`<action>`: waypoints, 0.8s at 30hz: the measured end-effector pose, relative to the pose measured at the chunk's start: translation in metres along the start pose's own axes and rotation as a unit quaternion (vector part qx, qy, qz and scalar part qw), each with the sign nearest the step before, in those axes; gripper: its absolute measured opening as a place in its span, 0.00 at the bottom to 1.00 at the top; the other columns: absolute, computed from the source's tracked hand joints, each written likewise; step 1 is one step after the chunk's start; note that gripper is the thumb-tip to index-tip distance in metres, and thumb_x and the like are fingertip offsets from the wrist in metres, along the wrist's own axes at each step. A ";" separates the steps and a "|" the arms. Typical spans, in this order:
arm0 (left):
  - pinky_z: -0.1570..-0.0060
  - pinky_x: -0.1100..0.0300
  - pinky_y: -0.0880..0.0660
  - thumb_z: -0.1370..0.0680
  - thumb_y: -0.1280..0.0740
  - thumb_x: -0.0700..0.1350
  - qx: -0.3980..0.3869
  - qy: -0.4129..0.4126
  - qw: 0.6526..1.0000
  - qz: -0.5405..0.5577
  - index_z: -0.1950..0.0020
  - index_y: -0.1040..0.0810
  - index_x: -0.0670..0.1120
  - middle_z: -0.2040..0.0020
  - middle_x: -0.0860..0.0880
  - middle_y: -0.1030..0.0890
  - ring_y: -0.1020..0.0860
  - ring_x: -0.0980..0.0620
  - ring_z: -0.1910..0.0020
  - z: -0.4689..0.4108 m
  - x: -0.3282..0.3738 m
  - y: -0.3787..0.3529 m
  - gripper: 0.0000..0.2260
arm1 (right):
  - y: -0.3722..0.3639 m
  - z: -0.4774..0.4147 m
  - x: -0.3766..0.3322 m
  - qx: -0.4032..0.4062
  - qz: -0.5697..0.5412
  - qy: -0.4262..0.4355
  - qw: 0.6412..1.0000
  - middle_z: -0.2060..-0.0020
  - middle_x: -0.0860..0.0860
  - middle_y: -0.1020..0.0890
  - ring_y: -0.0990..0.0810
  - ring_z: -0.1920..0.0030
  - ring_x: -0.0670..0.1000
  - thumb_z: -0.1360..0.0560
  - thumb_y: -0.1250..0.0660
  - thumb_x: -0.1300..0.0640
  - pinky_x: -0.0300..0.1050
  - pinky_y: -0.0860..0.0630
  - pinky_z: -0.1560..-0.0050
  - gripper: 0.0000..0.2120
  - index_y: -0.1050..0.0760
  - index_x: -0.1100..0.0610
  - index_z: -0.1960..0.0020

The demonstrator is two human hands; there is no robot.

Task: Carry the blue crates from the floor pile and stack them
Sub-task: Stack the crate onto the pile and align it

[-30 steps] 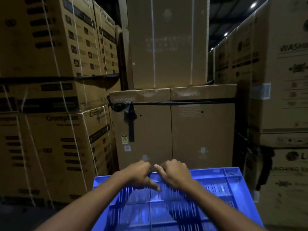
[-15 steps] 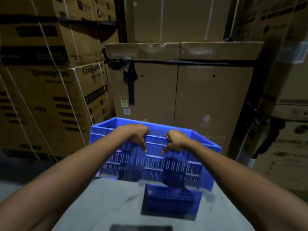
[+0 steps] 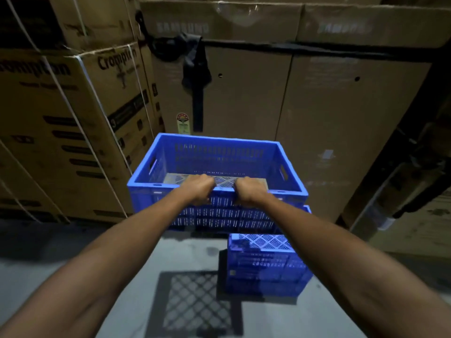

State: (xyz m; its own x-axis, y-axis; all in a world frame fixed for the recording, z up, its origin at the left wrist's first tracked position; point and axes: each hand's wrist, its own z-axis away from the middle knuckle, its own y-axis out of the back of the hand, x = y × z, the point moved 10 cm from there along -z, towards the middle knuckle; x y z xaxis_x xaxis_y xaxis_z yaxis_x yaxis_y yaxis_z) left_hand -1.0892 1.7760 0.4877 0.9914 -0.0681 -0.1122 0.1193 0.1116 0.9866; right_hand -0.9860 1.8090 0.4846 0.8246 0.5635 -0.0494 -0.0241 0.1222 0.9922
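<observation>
Now both hands, left hand (image 3: pixel 199 190) and right hand (image 3: pixel 249 191), are closed tight on the near rim of the blue crate (image 3: pixel 217 164), holding it level above the lower crate (image 3: pixel 264 262), probably to stack it.

Lower crate (image 3: pixel 264 264) partly behind the held crate (image 3: pixel 214 154); fingers (image 3: pixel 207 181) curled over its rim.

Background: tall cardboard cartons (image 3: pixel 280 98) marked "SAMSUNG", bound by a black strap (image 3: pixel 317 48) with a dark cloth (image 3: pixel 195 67) hanging from it. Left: stacked "Crompton" cartons (image 3: pixel 61 123) with white strapping. Grey concrete floor (image 3: pixel 122 240) carries a lattice-patterned shadow (image 3: pixel 195 303). Round label sticker (image 3: pixel 183 120) low on one carton.
</observation>
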 end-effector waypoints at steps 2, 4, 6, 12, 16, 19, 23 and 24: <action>0.54 0.50 0.26 0.28 0.29 0.49 -0.003 0.001 1.000 -0.004 0.50 0.22 0.46 0.47 0.41 0.19 0.21 0.40 0.48 -0.014 -0.020 -0.027 0.11 | -0.025 -0.022 -0.010 0.004 -0.008 -0.010 1.000 0.48 0.57 0.18 0.20 0.47 0.59 0.29 0.29 0.53 0.50 0.25 0.52 0.11 0.23 0.55 0.48; 0.51 0.49 0.26 0.26 0.32 0.47 -0.015 0.010 1.000 -0.008 0.47 0.23 0.46 0.46 0.41 0.19 0.21 0.39 0.46 -0.025 -0.036 -0.059 0.10 | -0.051 -0.040 -0.018 0.005 -0.005 -0.015 1.000 0.49 0.57 0.18 0.19 0.47 0.59 0.27 0.31 0.56 0.51 0.24 0.50 0.09 0.22 0.55 0.48; 0.50 0.49 0.26 0.24 0.35 0.45 -0.036 0.022 0.999 -0.008 0.46 0.23 0.46 0.45 0.41 0.20 0.22 0.39 0.44 -0.036 -0.047 -0.095 0.09 | -0.079 -0.056 -0.023 0.005 0.005 -0.019 1.000 0.49 0.57 0.17 0.19 0.46 0.60 0.27 0.33 0.59 0.52 0.24 0.49 0.09 0.22 0.55 0.47; 0.47 0.50 0.26 0.23 0.37 0.43 -0.087 0.037 0.995 -0.020 0.40 0.24 0.49 0.43 0.44 0.20 0.21 0.41 0.42 -0.069 -0.052 -0.189 0.12 | -0.165 -0.096 -0.019 -0.023 0.005 -0.005 1.000 0.51 0.56 0.17 0.19 0.48 0.59 0.25 0.37 0.59 0.50 0.25 0.51 0.10 0.22 0.54 0.46; 0.49 0.51 0.25 0.23 0.37 0.45 -0.106 0.044 0.993 -0.018 0.42 0.24 0.50 0.46 0.46 0.18 0.20 0.43 0.45 -0.092 -0.049 -0.247 0.10 | -0.220 -0.115 -0.008 -0.033 -0.010 0.000 0.999 0.51 0.55 0.17 0.18 0.49 0.59 0.24 0.38 0.59 0.49 0.25 0.52 0.10 0.22 0.54 0.46; 0.47 0.51 0.26 0.23 0.38 0.45 -0.118 0.052 0.992 -0.014 0.43 0.24 0.50 0.46 0.46 0.18 0.20 0.44 0.44 -0.108 -0.042 -0.287 0.10 | -0.260 -0.127 0.005 -0.048 -0.021 0.002 0.999 0.51 0.55 0.16 0.18 0.49 0.59 0.24 0.39 0.59 0.50 0.25 0.52 0.09 0.22 0.55 0.46; 0.46 0.51 0.25 0.23 0.38 0.44 -0.142 0.054 0.988 -0.008 0.41 0.24 0.50 0.46 0.46 0.18 0.20 0.44 0.44 -0.126 -0.021 -0.329 0.11 | -0.305 -0.134 0.028 -0.069 -0.024 -0.003 0.997 0.52 0.56 0.16 0.18 0.49 0.59 0.23 0.41 0.59 0.50 0.25 0.51 0.10 0.22 0.56 0.47; 0.46 0.51 0.25 0.23 0.39 0.44 -0.149 0.054 0.987 -0.007 0.41 0.24 0.50 0.46 0.46 0.18 0.20 0.44 0.44 -0.129 -0.016 -0.340 0.11 | -0.314 -0.135 0.033 -0.075 -0.023 -0.004 0.997 0.52 0.56 0.16 0.18 0.49 0.59 0.23 0.41 0.59 0.50 0.25 0.51 0.10 0.22 0.56 0.47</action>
State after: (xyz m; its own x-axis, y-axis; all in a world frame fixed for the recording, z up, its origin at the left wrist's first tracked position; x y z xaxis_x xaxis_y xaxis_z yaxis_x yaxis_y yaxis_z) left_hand -1.1386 1.8673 0.1384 0.9876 0.0325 -0.1535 0.1279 0.3993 0.9078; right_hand -1.0279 1.8993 0.1559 0.8310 0.5483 -0.0935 -0.0695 0.2692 0.9606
